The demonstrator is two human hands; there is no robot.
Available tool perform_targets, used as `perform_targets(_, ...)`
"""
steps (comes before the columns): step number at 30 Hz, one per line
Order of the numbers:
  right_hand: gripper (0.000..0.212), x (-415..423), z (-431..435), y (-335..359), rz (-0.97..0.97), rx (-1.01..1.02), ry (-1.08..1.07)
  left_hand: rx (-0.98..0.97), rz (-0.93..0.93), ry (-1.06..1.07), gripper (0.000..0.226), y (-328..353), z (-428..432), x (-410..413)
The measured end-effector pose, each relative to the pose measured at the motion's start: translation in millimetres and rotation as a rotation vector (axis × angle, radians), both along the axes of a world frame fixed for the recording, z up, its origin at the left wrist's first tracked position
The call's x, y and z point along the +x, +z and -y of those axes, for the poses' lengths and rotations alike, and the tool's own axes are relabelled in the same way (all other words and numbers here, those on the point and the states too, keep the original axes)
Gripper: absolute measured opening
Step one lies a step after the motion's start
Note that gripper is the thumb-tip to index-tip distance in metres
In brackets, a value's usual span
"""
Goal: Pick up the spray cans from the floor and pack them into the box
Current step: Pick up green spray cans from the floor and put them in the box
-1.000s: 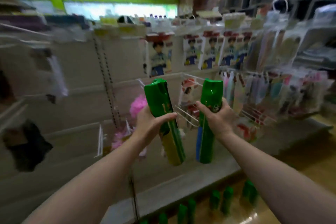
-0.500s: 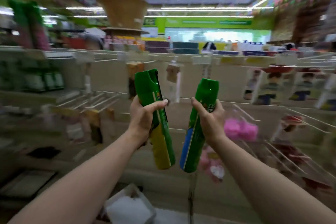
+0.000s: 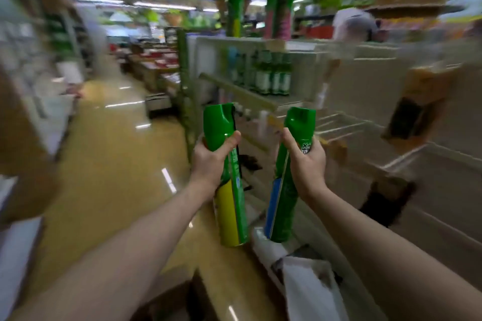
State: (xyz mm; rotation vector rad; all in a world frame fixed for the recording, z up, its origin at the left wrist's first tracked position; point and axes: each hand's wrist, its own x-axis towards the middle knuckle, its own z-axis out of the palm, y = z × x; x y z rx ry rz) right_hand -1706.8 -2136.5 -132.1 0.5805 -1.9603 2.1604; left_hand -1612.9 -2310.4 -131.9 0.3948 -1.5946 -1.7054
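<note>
I hold two tall green spray cans upright at chest height in front of me. My left hand (image 3: pixel 210 161) grips the can with a yellow label panel (image 3: pixel 230 203) around its upper body. My right hand (image 3: pixel 306 164) grips the can with a blue label panel (image 3: pixel 280 206) just below its cap. The two cans lean slightly toward each other at the bottom and do not touch. A brown cardboard edge (image 3: pixel 180 297), perhaps the box, shows blurred at the bottom centre between my forearms.
A shop aisle with a glossy tan floor (image 3: pixel 112 159) runs ahead on the left. White shelving (image 3: pixel 391 138) with green bottles (image 3: pixel 271 78) stands close on the right. A white bag or wrapper (image 3: pixel 310 289) lies low beside the shelf. A person (image 3: pixel 352 25) stands behind the shelving.
The view has swung left from the shelf face to the open aisle. Both hands keep the same grip on the cans, held at the same height.
</note>
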Motion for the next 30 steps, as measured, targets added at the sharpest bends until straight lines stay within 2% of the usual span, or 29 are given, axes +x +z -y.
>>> perform_targets(7, 0.05, 19, 119, -64, 0.105, 0.108, 0.29, 0.094, 0.221, 0.282, 0.06, -57, 94, 75)
perform_targets(13, 0.04, 47, 184, -146, 0.196, 0.282, 0.422, 0.188, 0.388, 0.373, 0.071, -142, 161, 126)
perform_targets(19, 0.063, 68, 224, -253, 0.328, 0.544, 0.39, 0.303, 0.557, 0.354, 0.07, -255, 226, 162)
perform_targets(27, 0.07, 83, 233, -404, 0.544, 0.747, 0.34, 0.462, 0.756, 0.385, 0.082, -429, 241, 212)
perform_targets(30, 0.07, 85, 232, -461, 0.614, 0.834, 0.318, 0.462, 0.88, 0.471, 0.085, -489, 232, 230)
